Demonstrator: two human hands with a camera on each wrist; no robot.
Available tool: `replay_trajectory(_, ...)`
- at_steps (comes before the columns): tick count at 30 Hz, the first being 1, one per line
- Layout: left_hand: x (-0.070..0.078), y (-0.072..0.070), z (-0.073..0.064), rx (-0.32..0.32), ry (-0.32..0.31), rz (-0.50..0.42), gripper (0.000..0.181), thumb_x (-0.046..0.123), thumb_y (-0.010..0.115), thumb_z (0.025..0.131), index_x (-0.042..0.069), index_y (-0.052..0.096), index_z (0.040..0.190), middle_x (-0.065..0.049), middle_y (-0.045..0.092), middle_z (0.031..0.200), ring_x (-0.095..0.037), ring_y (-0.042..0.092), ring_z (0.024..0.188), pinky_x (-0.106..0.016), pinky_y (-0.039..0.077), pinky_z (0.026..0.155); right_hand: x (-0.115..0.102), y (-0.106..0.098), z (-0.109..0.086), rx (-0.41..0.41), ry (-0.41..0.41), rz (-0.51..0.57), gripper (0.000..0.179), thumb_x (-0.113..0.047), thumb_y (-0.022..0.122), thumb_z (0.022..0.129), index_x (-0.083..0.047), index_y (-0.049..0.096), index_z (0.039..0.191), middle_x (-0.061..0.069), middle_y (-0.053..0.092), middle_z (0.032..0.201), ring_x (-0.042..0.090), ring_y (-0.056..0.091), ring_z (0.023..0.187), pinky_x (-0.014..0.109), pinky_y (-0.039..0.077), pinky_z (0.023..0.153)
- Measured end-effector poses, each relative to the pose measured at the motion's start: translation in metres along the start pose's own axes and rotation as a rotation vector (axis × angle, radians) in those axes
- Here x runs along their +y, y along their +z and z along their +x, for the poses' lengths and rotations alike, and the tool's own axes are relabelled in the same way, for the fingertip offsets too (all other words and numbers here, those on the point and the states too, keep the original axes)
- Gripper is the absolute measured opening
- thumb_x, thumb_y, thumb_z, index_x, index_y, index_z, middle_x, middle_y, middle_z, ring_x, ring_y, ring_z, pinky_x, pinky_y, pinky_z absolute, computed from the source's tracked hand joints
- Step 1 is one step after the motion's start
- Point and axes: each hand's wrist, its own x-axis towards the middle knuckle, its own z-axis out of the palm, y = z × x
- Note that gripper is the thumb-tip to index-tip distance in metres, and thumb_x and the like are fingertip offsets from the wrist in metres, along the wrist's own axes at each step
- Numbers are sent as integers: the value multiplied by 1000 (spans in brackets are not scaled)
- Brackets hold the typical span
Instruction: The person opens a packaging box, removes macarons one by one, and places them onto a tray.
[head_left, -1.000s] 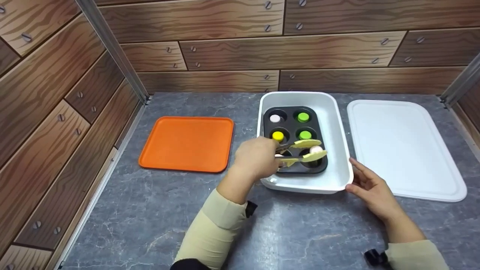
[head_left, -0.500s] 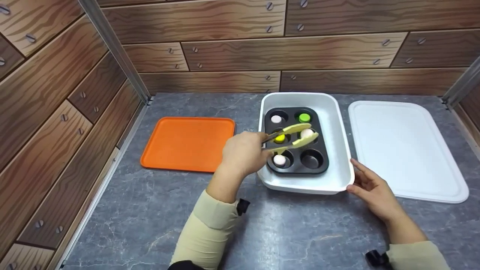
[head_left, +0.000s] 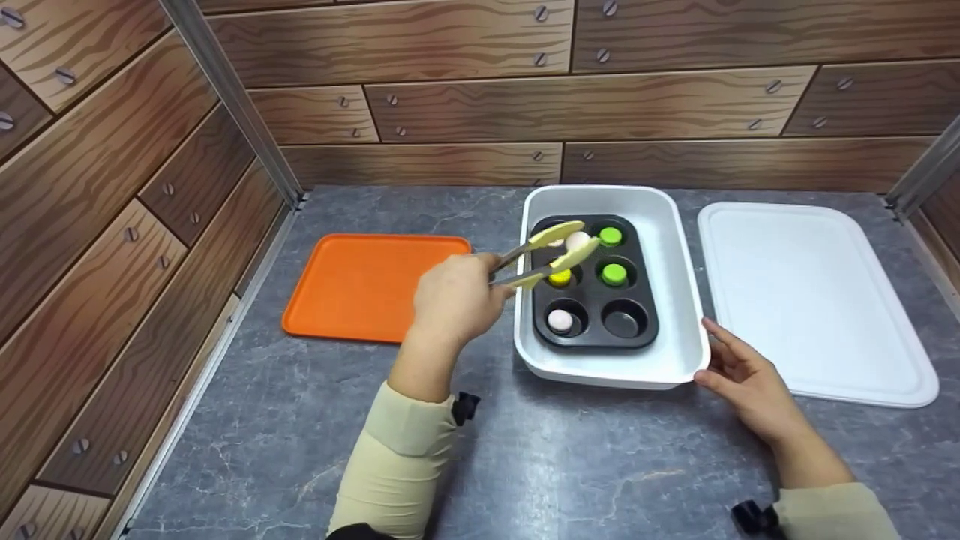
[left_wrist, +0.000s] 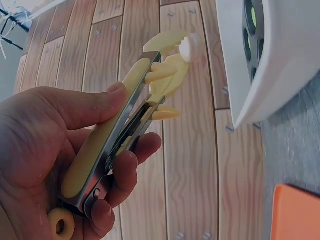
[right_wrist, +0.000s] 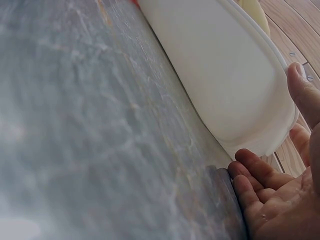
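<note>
My left hand (head_left: pixel 457 296) grips tongs with yellow tips (head_left: pixel 556 235) above the left side of a black muffin tin (head_left: pixel 592 335). Between the tips is a small white ball-like piece (head_left: pixel 577 240), plainer in the left wrist view as a white piece (left_wrist: pixel 189 47). The tin stands inside a deep white container (head_left: pixel 679 300). In its cups sit two green pieces (head_left: pixel 613 274), a yellow piece (head_left: pixel 559 277) and a pale pink piece (head_left: pixel 559 321); another pale piece is partly behind the tongs. My right hand (head_left: pixel 750 382) holds the container's near right corner, thumb at the rim (right_wrist: pixel 282 62).
An orange tray (head_left: pixel 360 289) lies on the grey marbled table to the left, partly behind my left hand. Right of the container lies a flat white lid-like panel (head_left: pixel 817 300). Wood-patterned walls (head_left: pixel 465 112) close off the back and the left.
The tongs have lifted the white piece out of the near right cup and carried it away and leftward across the tin. My right hand has stayed at the container's corner.
</note>
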Motion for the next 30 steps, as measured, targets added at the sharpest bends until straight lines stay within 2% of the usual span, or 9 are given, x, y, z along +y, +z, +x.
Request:
replay_trajectory(11, -26, -3, -2, 67, -75, -28, 31, 42, 80, 94, 26, 77, 121, 2, 76, 98, -26, 72, 88, -50, 56, 74, -1, -1, 0, -10, 12, -2, 77, 30, 64, 86, 5, 44, 157, 0, 70, 136, 15, 71, 110, 22, 56, 86)
replay_trajectory(19, -44, -4, -1, 65, -167, -76, 46, 43, 79, 96, 24, 73, 137, 1, 77, 118, -26, 73, 97, -48, 57, 76, -2, 0, -1, -10, 20, -32, 77, 28, 64, 88, 4, 43, 158, 0, 71, 132, 14, 70, 108, 22, 56, 84)
replay_trajectory(24, -61, -5, -1, 74, -198, -98, 45, 44, 78, 97, 21, 74, 135, -3, 77, 113, -28, 72, 92, -48, 56, 71, -1, -1, 0, -1, 25, -39, 76, 27, 65, 88, 3, 45, 157, 0, 71, 133, 14, 70, 108, 22, 56, 83)
replay_trajectory(30, -86, -4, 2, 86, -254, -133, 47, 45, 78, 97, 19, 73, 135, -6, 77, 111, -29, 71, 92, -50, 56, 74, -1, -2, 0, -6, 18, -56, 76, 27, 65, 88, 3, 44, 157, -3, 69, 136, 13, 70, 110, 21, 56, 84)
